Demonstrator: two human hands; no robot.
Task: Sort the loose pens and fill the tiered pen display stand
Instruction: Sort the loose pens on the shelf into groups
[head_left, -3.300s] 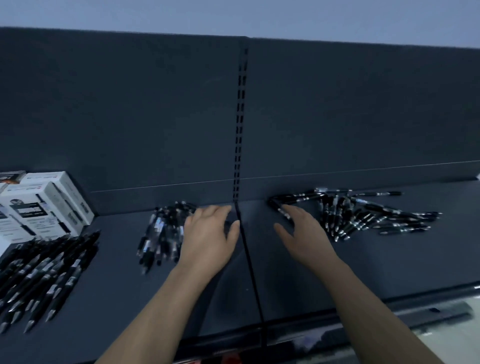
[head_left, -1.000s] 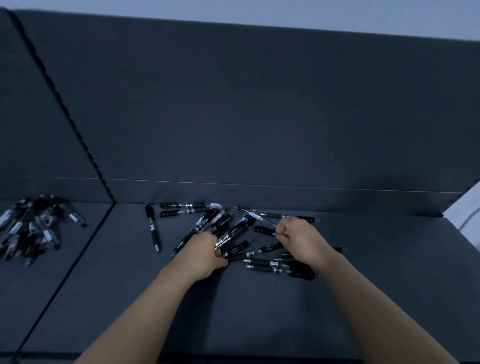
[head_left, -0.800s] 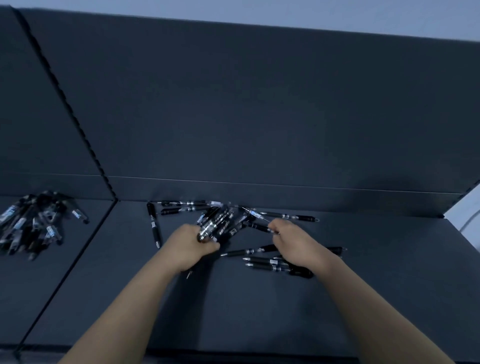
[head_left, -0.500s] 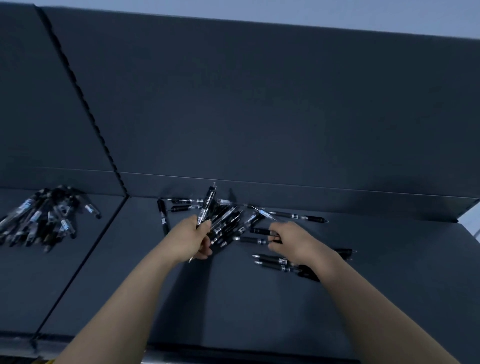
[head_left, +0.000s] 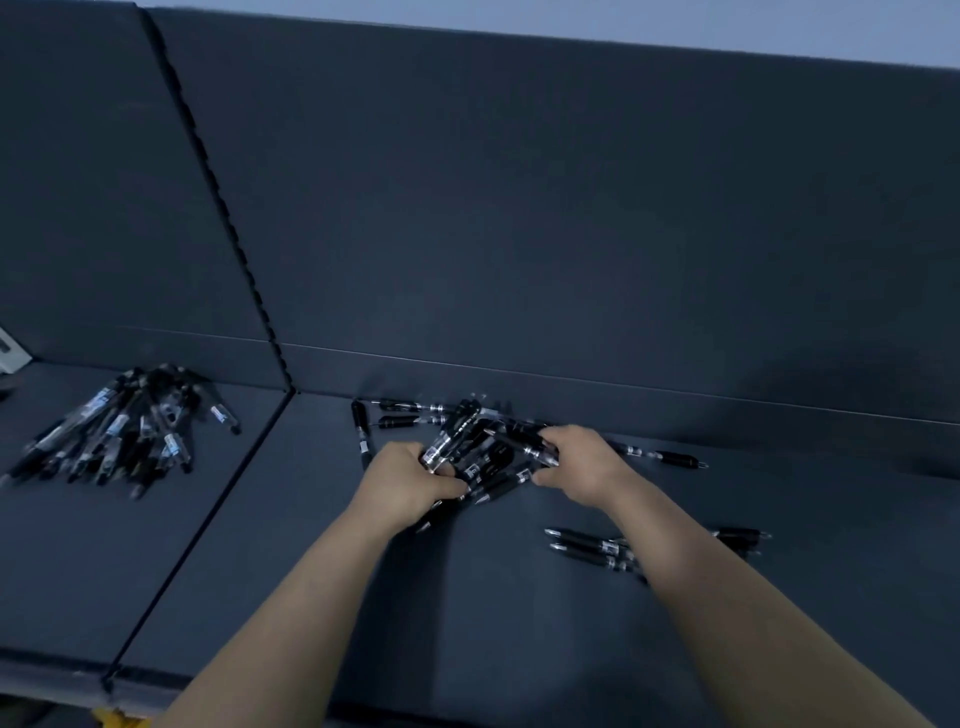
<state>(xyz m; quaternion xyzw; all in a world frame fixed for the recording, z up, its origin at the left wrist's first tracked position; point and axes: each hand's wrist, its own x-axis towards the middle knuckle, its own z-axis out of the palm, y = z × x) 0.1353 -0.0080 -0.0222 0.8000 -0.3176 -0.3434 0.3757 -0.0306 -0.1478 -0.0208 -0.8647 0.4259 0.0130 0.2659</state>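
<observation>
Two bare hands close on a cluster of pens (head_left: 480, 454) on a dark shelf (head_left: 519, 634).
The left hand (head_left: 410, 480) grips the cluster from its left side with curled fingers, and the right hand (head_left: 582, 465) curls round pens at its right side. Both forearms reach in from below. Just left of the cluster one pen (head_left: 361, 428) lies pointing away from the viewer, with two pens (head_left: 408, 414) lying crosswise near the back panel (head_left: 519, 208). A single pen (head_left: 670, 458) lies right of the right hand, and several loose pens (head_left: 589, 545) lie beside and partly under the right forearm. A second pile of pens (head_left: 119, 431) lies well apart, left of the slotted upright (head_left: 228, 223).
</observation>
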